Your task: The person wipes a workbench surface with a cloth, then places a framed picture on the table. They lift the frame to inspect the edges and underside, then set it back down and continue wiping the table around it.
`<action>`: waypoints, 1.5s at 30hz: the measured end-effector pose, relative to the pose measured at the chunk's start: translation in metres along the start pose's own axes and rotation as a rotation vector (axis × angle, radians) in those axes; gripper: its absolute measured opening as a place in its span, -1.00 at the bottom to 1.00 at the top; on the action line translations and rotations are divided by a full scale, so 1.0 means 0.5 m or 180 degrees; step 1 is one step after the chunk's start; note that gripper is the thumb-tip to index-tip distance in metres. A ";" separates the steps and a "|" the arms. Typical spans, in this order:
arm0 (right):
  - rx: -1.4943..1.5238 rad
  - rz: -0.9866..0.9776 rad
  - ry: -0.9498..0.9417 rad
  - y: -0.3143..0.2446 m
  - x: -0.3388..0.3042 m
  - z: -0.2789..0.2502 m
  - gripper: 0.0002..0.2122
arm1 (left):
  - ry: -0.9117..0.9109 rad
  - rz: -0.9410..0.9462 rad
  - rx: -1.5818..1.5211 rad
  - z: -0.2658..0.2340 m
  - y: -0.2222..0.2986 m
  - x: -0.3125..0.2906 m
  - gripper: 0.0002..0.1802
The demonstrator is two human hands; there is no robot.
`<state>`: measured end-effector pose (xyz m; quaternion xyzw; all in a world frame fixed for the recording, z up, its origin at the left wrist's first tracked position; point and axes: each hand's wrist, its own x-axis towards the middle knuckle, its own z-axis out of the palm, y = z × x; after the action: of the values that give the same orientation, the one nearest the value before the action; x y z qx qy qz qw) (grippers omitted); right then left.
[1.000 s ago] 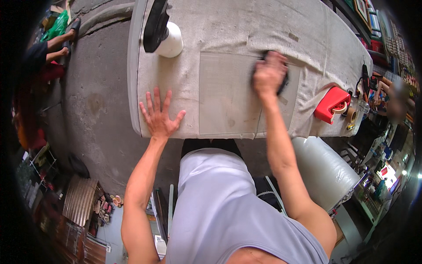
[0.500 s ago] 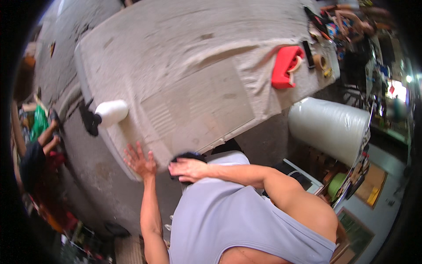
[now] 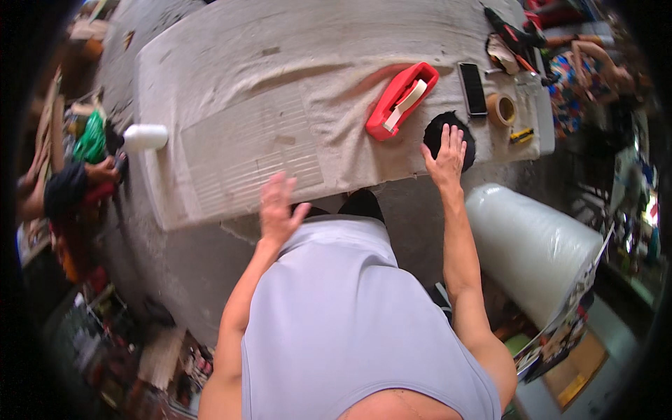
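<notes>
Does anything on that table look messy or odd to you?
The pale cloth cover does: it's rumpled into folds between the clear sheet and the red tape dispenser, instead of lying flat. I see no obvious spill.

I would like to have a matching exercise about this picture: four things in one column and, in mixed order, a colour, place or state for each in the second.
Column one
1. Tape dispenser
2. Dark cloth
3. Flat sheet
4. Bottle

Column two
A. Under the right hand
B. White, at the left edge of the covered table
C. Red, to the left of the phone
D. See-through, nearest to the left hand

Right pairs: 1-C, 2-A, 3-D, 4-B
</notes>
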<state>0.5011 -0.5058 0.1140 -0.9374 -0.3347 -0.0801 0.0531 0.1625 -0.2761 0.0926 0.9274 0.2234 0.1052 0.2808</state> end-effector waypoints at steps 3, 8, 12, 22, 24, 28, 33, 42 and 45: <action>0.0870 -0.0500 -0.0224 -0.061 -0.041 -0.002 -0.45 | -0.0393 0.0264 0.0222 0.105 0.098 -0.009 -0.22; 0.1288 -0.2012 -0.1132 -0.193 -0.192 0.088 -0.38 | -0.1170 0.0261 0.0569 0.167 0.178 0.006 -0.03; 0.1253 -0.1878 -0.1494 -0.181 -0.241 0.087 -0.25 | -0.1087 0.0230 0.0574 0.202 0.177 -0.029 0.05; 0.1258 -0.1594 -0.0970 -0.221 -0.255 0.064 -0.41 | 0.0157 -0.2271 -0.1783 0.228 0.125 -0.071 -0.40; 0.1507 -0.1352 -0.1483 -0.251 -0.253 0.080 -0.57 | 0.0416 -0.3731 -0.2668 0.232 0.072 -0.064 -0.45; 0.2648 0.0692 -0.3172 -0.336 -0.242 0.110 -0.67 | 0.1511 -0.3857 -0.3438 0.244 0.005 -0.063 -0.50; 0.4697 0.2430 -0.2713 -0.398 -0.288 0.204 -0.65 | 0.1864 -0.3642 -0.3516 0.253 -0.007 -0.067 -0.63; 0.3987 0.1654 -0.3019 -0.352 -0.334 0.258 -0.75 | 0.1867 -0.4083 -0.3842 0.216 -0.049 -0.129 -0.66; 0.2995 0.0985 -0.3027 -0.305 -0.360 0.269 -0.70 | 0.2312 -0.3810 -0.3810 0.217 -0.120 -0.161 -0.66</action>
<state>0.2821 -0.4795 -0.0444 -0.7849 -0.1831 0.5026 0.3128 0.1052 -0.3213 -0.0358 0.2672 0.6488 0.3251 0.6340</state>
